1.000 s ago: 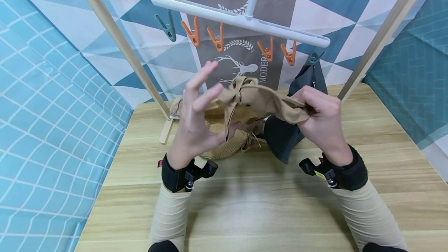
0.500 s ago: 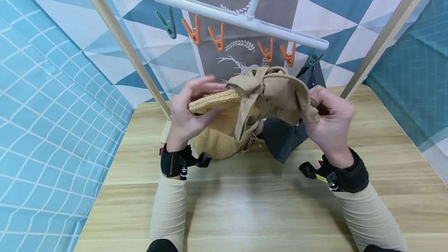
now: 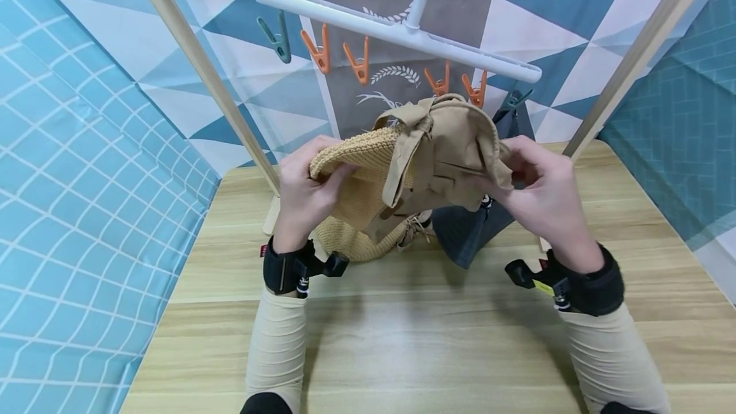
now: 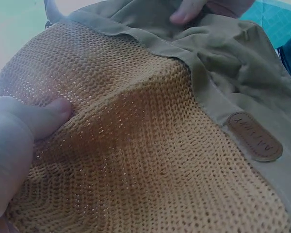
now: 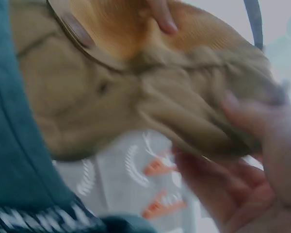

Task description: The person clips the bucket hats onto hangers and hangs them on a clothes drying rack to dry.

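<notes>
Both hands hold up a hat of tan woven straw point(image 3: 359, 190) and khaki cloth point(image 3: 460, 139), with a cloth bow on top. My left hand point(image 3: 307, 184) grips the straw edge, thumb on the near face; the left wrist view shows that thumb pressing the weave. A brown leather label point(image 4: 254, 136) sits on the cloth band. My right hand point(image 3: 540, 187) pinches the cloth edge at the other end, and in the right wrist view the cloth point(image 5: 184, 102) passes between thumb and fingers. Below the hat, another straw piece point(image 3: 351, 241) lies on the table, partly hidden.
Above the hat hangs a white hanger point(image 3: 397, 34) with orange clips point(image 3: 358, 62) and teal clips point(image 3: 276, 37). Dark blue cloth point(image 3: 466, 232) hangs from the right teal clip point(image 3: 514, 99) down to the wooden table point(image 3: 425, 337). Wooden rack posts point(image 3: 207, 82) stand on both sides.
The left hand has moved from spread fingers to gripping the straw edge. The hat has been raised and turned, showing more straw and cloth. The right hand keeps its hold on the cloth.
</notes>
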`<state>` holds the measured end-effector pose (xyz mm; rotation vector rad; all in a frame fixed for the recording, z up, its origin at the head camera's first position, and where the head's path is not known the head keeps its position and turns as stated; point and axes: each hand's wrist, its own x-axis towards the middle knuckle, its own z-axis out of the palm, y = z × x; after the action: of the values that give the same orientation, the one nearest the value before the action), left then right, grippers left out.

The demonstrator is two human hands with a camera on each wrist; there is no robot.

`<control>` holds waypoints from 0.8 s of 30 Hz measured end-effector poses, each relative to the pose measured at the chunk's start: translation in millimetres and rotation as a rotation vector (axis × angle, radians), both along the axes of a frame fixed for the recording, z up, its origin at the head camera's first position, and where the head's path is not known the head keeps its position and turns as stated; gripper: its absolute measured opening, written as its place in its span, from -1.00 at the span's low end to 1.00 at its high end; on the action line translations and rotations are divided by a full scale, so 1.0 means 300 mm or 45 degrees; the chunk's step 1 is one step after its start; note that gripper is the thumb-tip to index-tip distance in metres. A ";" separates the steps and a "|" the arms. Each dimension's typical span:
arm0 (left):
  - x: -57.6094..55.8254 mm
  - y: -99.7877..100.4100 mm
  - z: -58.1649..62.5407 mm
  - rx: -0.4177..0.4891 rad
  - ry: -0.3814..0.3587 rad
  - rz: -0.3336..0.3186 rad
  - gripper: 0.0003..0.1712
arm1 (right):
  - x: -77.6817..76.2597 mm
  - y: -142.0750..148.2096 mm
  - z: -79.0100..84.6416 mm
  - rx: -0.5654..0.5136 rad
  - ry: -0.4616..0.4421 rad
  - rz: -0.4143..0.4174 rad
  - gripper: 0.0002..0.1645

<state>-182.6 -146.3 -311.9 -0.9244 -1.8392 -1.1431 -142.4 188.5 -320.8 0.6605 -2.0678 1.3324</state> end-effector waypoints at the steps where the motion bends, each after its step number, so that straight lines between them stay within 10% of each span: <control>1: 0.002 -0.001 0.002 0.007 0.014 0.017 -0.83 | 0.003 0.012 0.008 0.020 -0.021 0.027 -0.30; 5: 0.009 -0.008 0.011 -0.020 0.079 0.072 -0.91 | 0.014 0.054 0.032 0.008 -0.017 0.159 0.29; 14: 0.043 0.001 0.035 -0.375 0.266 0.124 -0.58 | 0.006 0.047 0.031 0.059 0.145 0.221 0.59; 19: 0.065 0.025 0.038 -0.486 0.335 0.133 -0.50 | 0.002 0.012 0.018 0.140 0.292 0.315 0.29; 24: 0.080 0.051 0.037 -0.499 0.362 0.069 -0.79 | 0.007 -0.014 0.015 0.151 0.286 0.393 -0.46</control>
<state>-158.5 -130.9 -301.0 -1.1807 -1.8658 -0.5879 -140.3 184.4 -316.3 1.1647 -1.9272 1.2367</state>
